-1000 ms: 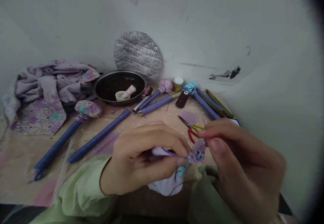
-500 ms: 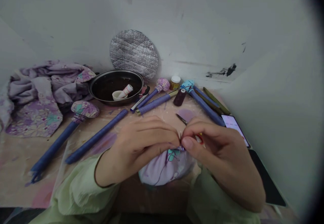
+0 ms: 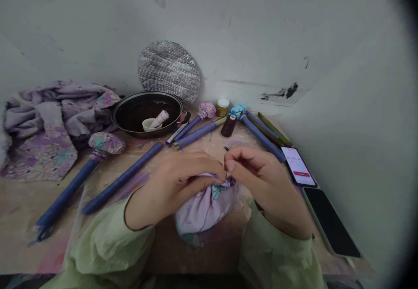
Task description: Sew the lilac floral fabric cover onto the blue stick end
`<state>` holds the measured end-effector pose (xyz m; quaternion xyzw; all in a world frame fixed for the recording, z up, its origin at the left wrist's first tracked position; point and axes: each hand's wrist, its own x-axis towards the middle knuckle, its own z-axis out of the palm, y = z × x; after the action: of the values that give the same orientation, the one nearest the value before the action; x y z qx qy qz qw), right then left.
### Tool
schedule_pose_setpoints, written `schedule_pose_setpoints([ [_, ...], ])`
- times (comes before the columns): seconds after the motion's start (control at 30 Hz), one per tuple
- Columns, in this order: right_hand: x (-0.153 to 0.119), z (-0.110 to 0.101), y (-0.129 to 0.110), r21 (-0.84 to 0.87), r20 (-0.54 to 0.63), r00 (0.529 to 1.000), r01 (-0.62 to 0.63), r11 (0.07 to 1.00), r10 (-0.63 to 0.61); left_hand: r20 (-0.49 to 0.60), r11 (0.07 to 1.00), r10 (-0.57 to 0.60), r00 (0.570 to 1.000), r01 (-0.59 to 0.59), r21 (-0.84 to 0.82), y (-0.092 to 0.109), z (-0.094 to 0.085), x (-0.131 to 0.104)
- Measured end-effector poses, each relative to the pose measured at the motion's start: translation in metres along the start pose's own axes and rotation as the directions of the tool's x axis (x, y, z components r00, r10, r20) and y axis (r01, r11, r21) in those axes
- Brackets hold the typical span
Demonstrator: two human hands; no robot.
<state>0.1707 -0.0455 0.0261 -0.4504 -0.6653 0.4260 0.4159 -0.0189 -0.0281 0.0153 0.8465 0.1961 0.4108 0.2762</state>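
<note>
My left hand (image 3: pixel 178 184) is closed in a pinch on the gathered top edge of a lilac floral fabric pouch (image 3: pixel 200 213). Opposite it, the thumb and forefinger of my right hand (image 3: pixel 261 178) pinch a thin needle (image 3: pixel 226 175), its lower end at the gathered edge. The fingertips of both hands nearly meet there. A dark thread lies along the pouch's side. Just behind my right fingers, the dark tip of a pair of scissors (image 3: pixel 226 149) shows; the rest is mostly hidden. A dark purple thread spool (image 3: pixel 229 126) stands beyond my hands.
Left are crumpled floral cloth (image 3: pixel 42 149), a fabric-headed blue stick (image 3: pixel 72 189) and a blue rod (image 3: pixel 124 178). A black pan (image 3: pixel 120 129), silver round mat (image 3: pixel 170 69), lidded jar (image 3: pixel 222 107) and more wrapped sticks (image 3: pixel 261 134) line the wall. Two phones (image 3: pixel 298 166) lie right.
My right hand has shifted left and turned, now covering most of the scissors and uncovering the phones. The pouch has tilted slightly between my hands. The whole view has moved a little.
</note>
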Motion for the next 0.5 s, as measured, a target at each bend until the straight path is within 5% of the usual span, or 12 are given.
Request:
schedule_pose_setpoints([
  [0.23, 0.012, -0.003, 0.006, 0.173, 0.049, 0.996, -0.085, 0.981, 0.078, -0.043, 0.987, -0.159, 0.986, 0.160, 0.018, 0.002, -0.002, 0.002],
  [0.5, 0.024, 0.000, 0.002, 0.143, 0.071, 0.996, -0.066, 0.988, 0.056, -0.086, 0.973, -0.230, 0.969, 0.229, -0.019, 0.000, -0.004, 0.003],
])
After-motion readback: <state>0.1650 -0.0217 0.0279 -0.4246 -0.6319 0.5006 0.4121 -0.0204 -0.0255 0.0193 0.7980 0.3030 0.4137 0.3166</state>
